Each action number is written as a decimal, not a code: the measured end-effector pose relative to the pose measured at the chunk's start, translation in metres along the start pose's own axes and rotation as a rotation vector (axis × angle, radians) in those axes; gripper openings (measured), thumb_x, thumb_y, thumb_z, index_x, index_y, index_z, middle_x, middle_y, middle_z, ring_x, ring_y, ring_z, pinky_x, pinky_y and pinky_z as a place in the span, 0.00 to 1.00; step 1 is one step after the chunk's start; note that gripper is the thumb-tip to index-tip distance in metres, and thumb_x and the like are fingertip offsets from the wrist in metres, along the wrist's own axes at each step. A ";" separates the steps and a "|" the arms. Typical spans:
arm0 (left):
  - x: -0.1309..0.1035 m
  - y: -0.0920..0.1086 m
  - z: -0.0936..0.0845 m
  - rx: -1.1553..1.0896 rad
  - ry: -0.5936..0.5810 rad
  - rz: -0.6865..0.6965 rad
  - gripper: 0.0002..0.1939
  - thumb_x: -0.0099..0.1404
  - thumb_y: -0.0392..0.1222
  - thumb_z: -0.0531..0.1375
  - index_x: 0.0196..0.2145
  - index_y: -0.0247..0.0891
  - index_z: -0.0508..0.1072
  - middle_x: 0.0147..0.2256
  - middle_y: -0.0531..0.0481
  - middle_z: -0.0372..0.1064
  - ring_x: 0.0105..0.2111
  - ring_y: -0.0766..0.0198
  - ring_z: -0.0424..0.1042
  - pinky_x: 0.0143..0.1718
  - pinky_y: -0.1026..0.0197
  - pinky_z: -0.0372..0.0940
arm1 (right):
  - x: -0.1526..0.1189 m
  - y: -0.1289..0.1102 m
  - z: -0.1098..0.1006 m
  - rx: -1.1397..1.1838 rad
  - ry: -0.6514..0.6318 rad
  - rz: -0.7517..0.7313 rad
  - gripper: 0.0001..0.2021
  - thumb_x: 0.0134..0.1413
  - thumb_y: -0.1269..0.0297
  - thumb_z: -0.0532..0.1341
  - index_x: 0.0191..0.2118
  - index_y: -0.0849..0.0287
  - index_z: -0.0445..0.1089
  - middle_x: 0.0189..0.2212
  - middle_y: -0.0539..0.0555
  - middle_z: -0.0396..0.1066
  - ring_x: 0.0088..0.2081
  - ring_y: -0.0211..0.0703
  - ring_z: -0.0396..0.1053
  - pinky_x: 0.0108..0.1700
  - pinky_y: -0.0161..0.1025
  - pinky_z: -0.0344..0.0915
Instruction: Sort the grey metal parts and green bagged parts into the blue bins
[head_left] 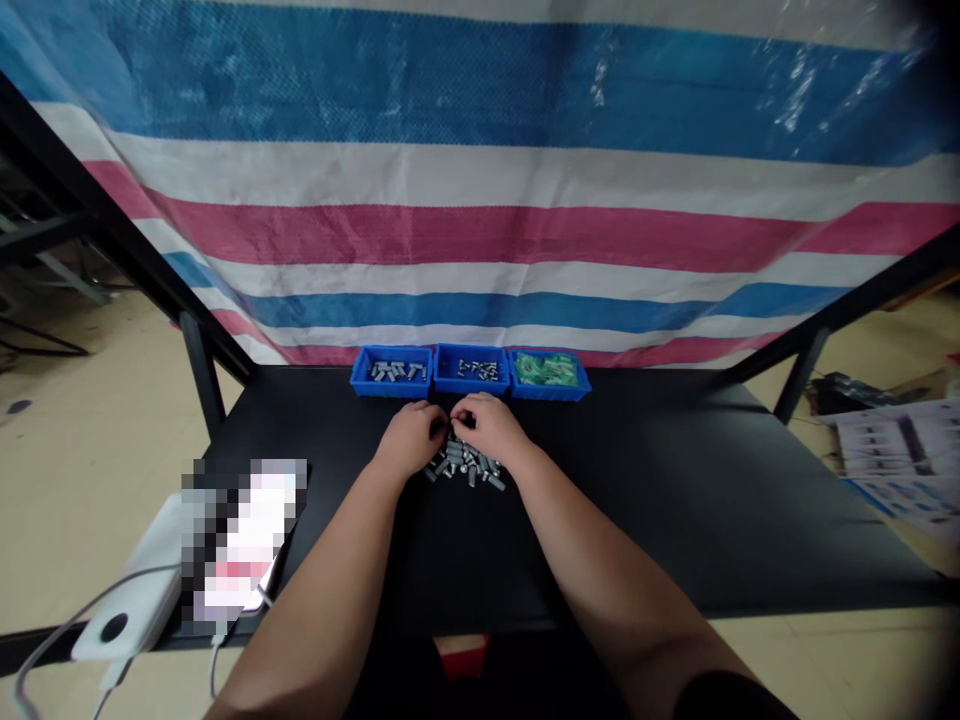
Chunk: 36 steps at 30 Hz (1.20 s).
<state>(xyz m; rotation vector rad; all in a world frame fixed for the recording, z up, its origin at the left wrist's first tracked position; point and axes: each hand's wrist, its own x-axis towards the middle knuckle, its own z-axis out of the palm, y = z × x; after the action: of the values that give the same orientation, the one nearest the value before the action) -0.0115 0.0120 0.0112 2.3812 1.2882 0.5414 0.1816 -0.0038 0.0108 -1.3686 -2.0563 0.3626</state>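
My left hand (pixel 411 438) and my right hand (pixel 491 428) are close together above the far side of a pile of small grey metal cylinders (pixel 472 470) on the black table. Both have thumb and fingers curled into a pinch, with the fingertips nearly meeting. Whatever sits between them is too small and dark to make out. Just beyond my hands, three blue bins stand in a row. Grey metal pieces lie in the left bin (pixel 390 389), and small shiny metal parts in the middle bin (pixel 469 387). The right bin (pixel 551 393) has green-tinted packets.
A phone with a blurred screen (pixel 251 540) lies at the table's left end, beside a white device (pixel 135 590) with cables. Black frame bars (pixel 202 375) rise at both sides. Behind the bins hangs a striped plastic sheet (pixel 480 240).
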 end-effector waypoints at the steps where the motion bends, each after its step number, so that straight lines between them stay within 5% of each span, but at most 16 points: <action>1: 0.000 0.001 -0.001 0.006 -0.001 -0.004 0.07 0.65 0.37 0.62 0.40 0.40 0.78 0.41 0.44 0.74 0.43 0.55 0.73 0.47 0.56 0.68 | 0.001 0.000 -0.001 0.031 0.088 0.012 0.04 0.56 0.71 0.65 0.35 0.56 0.76 0.33 0.51 0.75 0.36 0.43 0.71 0.43 0.40 0.67; 5: -0.001 0.001 -0.002 0.012 -0.003 -0.009 0.08 0.64 0.36 0.62 0.41 0.40 0.78 0.41 0.44 0.75 0.43 0.54 0.73 0.47 0.55 0.68 | 0.004 0.007 -0.002 0.212 0.508 0.148 0.08 0.64 0.61 0.61 0.44 0.57 0.74 0.39 0.56 0.77 0.37 0.45 0.75 0.44 0.41 0.73; 8: -0.001 0.000 -0.002 0.000 -0.004 -0.008 0.07 0.64 0.37 0.61 0.41 0.41 0.77 0.40 0.45 0.75 0.42 0.54 0.73 0.46 0.55 0.68 | 0.005 0.017 0.001 0.304 0.637 0.200 0.10 0.64 0.57 0.62 0.44 0.57 0.71 0.42 0.59 0.78 0.42 0.47 0.78 0.48 0.44 0.75; 11: -0.001 -0.002 -0.001 -0.016 -0.014 -0.002 0.07 0.64 0.37 0.61 0.41 0.41 0.77 0.39 0.46 0.76 0.42 0.54 0.73 0.46 0.55 0.68 | 0.004 0.023 0.004 0.329 0.621 0.238 0.10 0.63 0.55 0.62 0.41 0.56 0.70 0.38 0.58 0.78 0.40 0.47 0.78 0.46 0.45 0.77; 15: -0.001 -0.002 -0.001 -0.033 -0.015 -0.003 0.07 0.64 0.37 0.62 0.40 0.41 0.76 0.38 0.47 0.76 0.41 0.55 0.74 0.46 0.55 0.67 | 0.004 0.023 0.003 0.469 0.572 0.309 0.12 0.60 0.51 0.64 0.38 0.55 0.68 0.30 0.52 0.75 0.31 0.45 0.77 0.32 0.40 0.76; 18: -0.001 -0.001 -0.002 -0.041 -0.024 -0.006 0.07 0.63 0.37 0.61 0.40 0.41 0.76 0.38 0.47 0.77 0.41 0.55 0.74 0.45 0.55 0.67 | 0.002 0.023 0.000 0.485 0.411 0.326 0.14 0.56 0.51 0.67 0.34 0.55 0.68 0.24 0.48 0.71 0.24 0.41 0.72 0.24 0.35 0.68; 21: -0.001 -0.002 -0.003 -0.045 -0.028 -0.004 0.07 0.63 0.37 0.61 0.40 0.41 0.76 0.39 0.47 0.77 0.41 0.55 0.74 0.45 0.55 0.67 | -0.001 0.024 -0.004 0.431 0.238 0.294 0.14 0.51 0.53 0.70 0.29 0.56 0.68 0.21 0.47 0.69 0.23 0.38 0.68 0.26 0.34 0.67; 28: -0.001 -0.003 -0.002 -0.052 -0.025 0.001 0.07 0.64 0.38 0.62 0.40 0.41 0.77 0.39 0.47 0.77 0.41 0.56 0.74 0.44 0.56 0.67 | 0.001 0.022 -0.004 0.659 0.201 0.313 0.18 0.47 0.48 0.73 0.31 0.57 0.74 0.27 0.52 0.75 0.27 0.43 0.75 0.33 0.41 0.76; 32: -0.001 -0.003 -0.003 -0.048 -0.028 0.002 0.07 0.63 0.37 0.62 0.40 0.42 0.77 0.39 0.47 0.77 0.40 0.57 0.74 0.43 0.57 0.67 | 0.001 0.017 -0.009 0.539 0.479 0.181 0.14 0.53 0.52 0.70 0.36 0.58 0.78 0.45 0.60 0.76 0.44 0.50 0.79 0.46 0.47 0.80; 36: -0.002 -0.001 -0.004 -0.048 -0.038 0.000 0.07 0.64 0.38 0.62 0.40 0.41 0.77 0.38 0.47 0.77 0.39 0.58 0.74 0.42 0.58 0.67 | 0.000 0.009 -0.017 0.353 0.769 0.012 0.16 0.64 0.58 0.62 0.54 0.56 0.76 0.60 0.63 0.67 0.57 0.53 0.74 0.57 0.52 0.77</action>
<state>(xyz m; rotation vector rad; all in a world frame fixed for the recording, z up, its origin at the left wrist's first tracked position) -0.0154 0.0119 0.0141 2.3408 1.2451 0.5190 0.1990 -0.0019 0.0188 -1.0724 -1.2793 0.1513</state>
